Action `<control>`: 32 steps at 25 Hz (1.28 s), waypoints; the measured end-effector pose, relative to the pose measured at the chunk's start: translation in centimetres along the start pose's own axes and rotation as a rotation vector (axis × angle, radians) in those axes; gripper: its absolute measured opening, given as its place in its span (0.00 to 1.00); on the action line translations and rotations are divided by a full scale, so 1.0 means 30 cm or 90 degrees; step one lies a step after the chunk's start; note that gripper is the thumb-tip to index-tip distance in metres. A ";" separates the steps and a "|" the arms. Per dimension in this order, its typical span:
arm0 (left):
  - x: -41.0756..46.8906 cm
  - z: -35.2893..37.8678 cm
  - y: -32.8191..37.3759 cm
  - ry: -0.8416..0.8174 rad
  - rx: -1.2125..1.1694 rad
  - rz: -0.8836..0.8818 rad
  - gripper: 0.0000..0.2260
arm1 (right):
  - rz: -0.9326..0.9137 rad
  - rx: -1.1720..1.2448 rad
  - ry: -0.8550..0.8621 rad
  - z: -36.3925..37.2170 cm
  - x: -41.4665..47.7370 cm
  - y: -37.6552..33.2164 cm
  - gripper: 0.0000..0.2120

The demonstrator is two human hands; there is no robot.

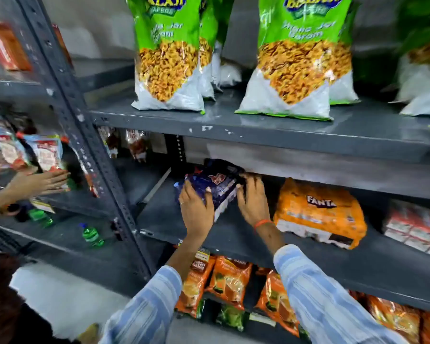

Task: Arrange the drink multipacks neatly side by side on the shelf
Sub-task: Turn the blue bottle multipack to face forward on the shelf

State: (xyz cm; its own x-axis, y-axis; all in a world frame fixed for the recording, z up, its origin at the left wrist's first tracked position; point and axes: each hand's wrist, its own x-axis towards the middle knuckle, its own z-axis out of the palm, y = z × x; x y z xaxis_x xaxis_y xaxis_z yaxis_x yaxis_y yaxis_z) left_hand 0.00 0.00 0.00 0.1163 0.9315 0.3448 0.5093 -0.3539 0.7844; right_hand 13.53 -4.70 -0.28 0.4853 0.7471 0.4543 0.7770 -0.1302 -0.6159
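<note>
A dark blue drink multipack (pixel 216 184) lies tilted on the grey middle shelf (pixel 233 234), its far end under the shelf above. My left hand (pixel 196 207) grips its near left corner and my right hand (pixel 252 197) holds its right side. An orange Fanta multipack (pixel 320 212) lies flat on the same shelf, just to the right of my right hand. A red multipack (pixel 417 229) sits further right, cut off by the frame edge. There is a gap between the blue pack and the Fanta pack.
Green snack bags (pixel 169 58) stand on the shelf above. Orange snack packets (pixel 230 279) fill the shelf below. A grey upright post (pixel 85 135) splits the racks. On the left rack, another person's hand (pixel 42 182) touches packets, with green bottles (pixel 92 235) lying below.
</note>
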 end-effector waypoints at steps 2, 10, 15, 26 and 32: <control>0.050 0.031 -0.051 -0.051 -0.016 -0.114 0.33 | 0.069 -0.029 -0.032 0.052 0.044 0.013 0.27; 0.188 0.180 -0.237 -0.120 -0.159 -0.405 0.42 | 0.204 -0.057 -0.240 0.153 0.272 0.083 0.33; 0.207 0.221 -0.258 -0.074 -0.228 -0.415 0.40 | 0.309 0.104 -0.301 0.147 0.363 0.091 0.43; 0.150 0.090 -0.216 -0.170 -0.227 -0.003 0.44 | 0.368 0.190 -0.116 0.147 0.131 0.299 0.50; 0.148 0.086 -0.231 -0.237 -0.243 0.015 0.43 | 0.411 0.182 -0.129 0.064 0.041 0.158 0.47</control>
State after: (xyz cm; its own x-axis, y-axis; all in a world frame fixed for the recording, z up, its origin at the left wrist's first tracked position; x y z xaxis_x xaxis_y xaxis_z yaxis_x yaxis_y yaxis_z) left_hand -0.80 6.82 -5.24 0.4547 0.8649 0.2128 0.1645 -0.3164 0.9342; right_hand 17.04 -3.15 -3.87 0.7055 0.6886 -0.1673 0.2129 -0.4311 -0.8768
